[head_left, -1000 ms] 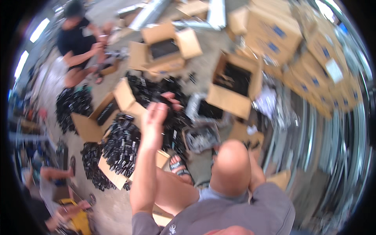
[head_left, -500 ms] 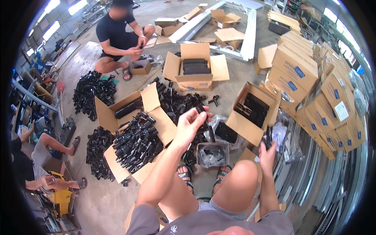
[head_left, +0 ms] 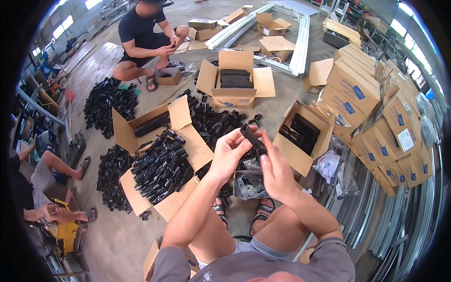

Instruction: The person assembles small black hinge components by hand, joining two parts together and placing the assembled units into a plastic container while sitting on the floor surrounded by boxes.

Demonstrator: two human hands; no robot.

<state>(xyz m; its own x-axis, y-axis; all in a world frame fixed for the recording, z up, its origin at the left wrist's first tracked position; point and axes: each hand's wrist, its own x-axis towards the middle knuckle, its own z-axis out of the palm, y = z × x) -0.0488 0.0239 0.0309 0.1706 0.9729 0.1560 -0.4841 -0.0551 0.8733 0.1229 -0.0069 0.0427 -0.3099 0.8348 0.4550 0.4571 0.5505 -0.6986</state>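
Note:
In front of me my left hand point(head_left: 231, 152) grips a black tube-shaped part point(head_left: 252, 139), its thumb and fingers round the upper end. My right hand point(head_left: 278, 175) is pressed to the lower end of the same part, thumb and index finger on either side. Whether the right palm hides a second piece, I cannot tell. Below the hands is a small container lined with clear plastic point(head_left: 250, 184). To the left, an open carton point(head_left: 127, 131) stands by a heap of black fittings point(head_left: 159, 162). Another open carton point(head_left: 297, 152), partly filled with black parts, stands right of my hands.
A co-worker point(head_left: 145, 44) squats at the far left, handling something small. Another person point(head_left: 40, 188) sits at the left edge. An open carton of black parts point(head_left: 235, 79) stands ahead. Stacked cartons point(head_left: 350, 89) and long metal profiles point(head_left: 371, 225) take up the right side.
My right hand has come from the far right, where it held a black part, to meet my left hand. The left hand keeps its part, now tilted differently.

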